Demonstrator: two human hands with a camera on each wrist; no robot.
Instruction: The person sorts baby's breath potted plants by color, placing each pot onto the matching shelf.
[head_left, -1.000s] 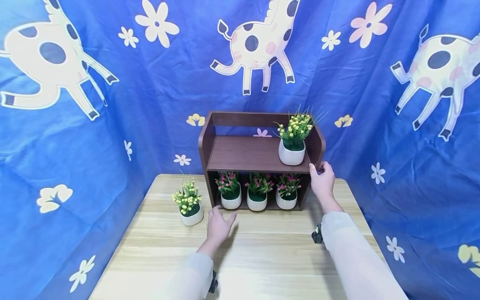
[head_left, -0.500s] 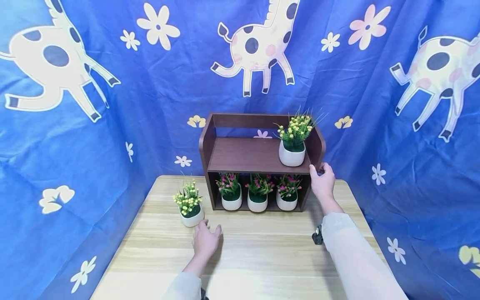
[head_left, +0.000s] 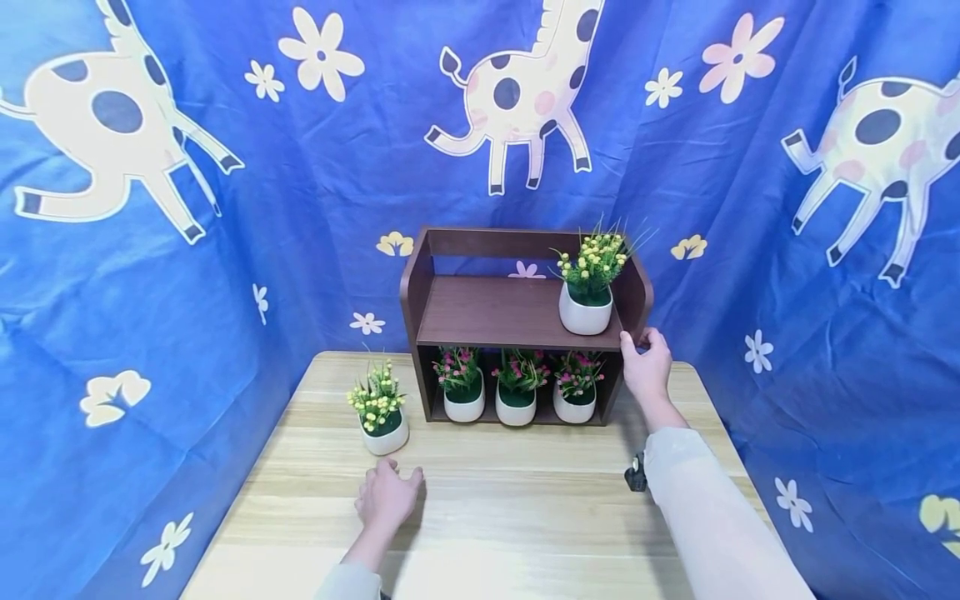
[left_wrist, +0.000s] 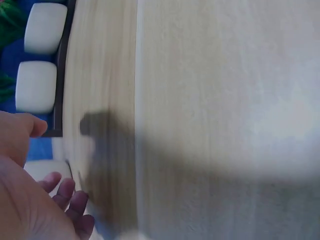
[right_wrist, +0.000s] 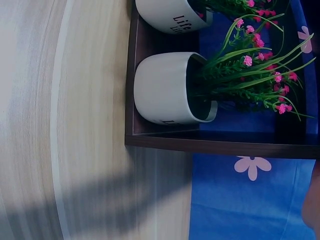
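My left hand (head_left: 387, 497) is over the table, just in front of a white pot with yellow flowers (head_left: 384, 435); a gap shows between them. Its fingers are relaxed and hold nothing; in the left wrist view that hand (left_wrist: 35, 185) has thumb and fingers apart. At the right end of the dark brown two-tier shelf (head_left: 487, 310), my right hand (head_left: 647, 367) grips the side panel, thumb at the front edge. Another yellow-flowered pot (head_left: 585, 310) stands on the upper tier, right side. Pink-flowered pots (head_left: 516, 408) line the lower tier, one of them close up (right_wrist: 165, 89) in the right wrist view.
The shelf stands at the back of a light wooden table (head_left: 525, 517). A blue curtain (head_left: 315, 217) with giraffes and flowers surrounds the table on the back and both sides.
My left hand has moved left and toward me, from before the shelf's left end to before the yellow-flowered pot on the table. The right hand stays on the shelf.
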